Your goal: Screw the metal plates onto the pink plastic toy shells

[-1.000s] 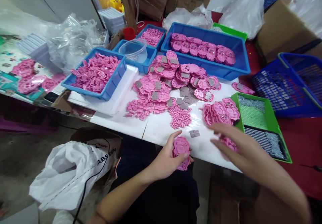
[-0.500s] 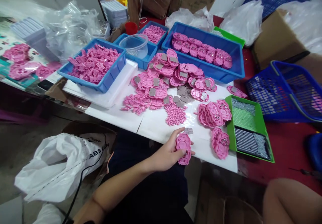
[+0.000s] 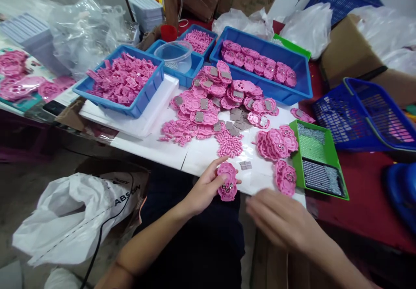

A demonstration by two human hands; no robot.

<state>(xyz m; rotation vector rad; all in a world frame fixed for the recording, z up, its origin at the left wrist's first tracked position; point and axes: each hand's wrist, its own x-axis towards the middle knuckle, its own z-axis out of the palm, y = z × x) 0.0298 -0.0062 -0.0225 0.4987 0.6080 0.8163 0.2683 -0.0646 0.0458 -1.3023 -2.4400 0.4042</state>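
Presently, the left hand (image 3: pixel 202 190) is gripping a pink, scallop-edged plastic shell (image 3: pixel 228 177) at the lower centre of the frame. The right hand (image 3: pixel 281 219) is hovering low, right of centre, blurred; cannot make out its grip. A flat grey rectangular piece (image 3: pixel 246 165) is lying near the shell on the white tabletop (image 3: pixel 198 152); a rectangular green plastic tray (image 3: pixel 297 172) is standing at centre right.

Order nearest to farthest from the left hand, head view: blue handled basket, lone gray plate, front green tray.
1. Lone gray plate, just right of the left hand.
2. Front green tray, farther right.
3. Blue handled basket, far right, beyond the green tray.
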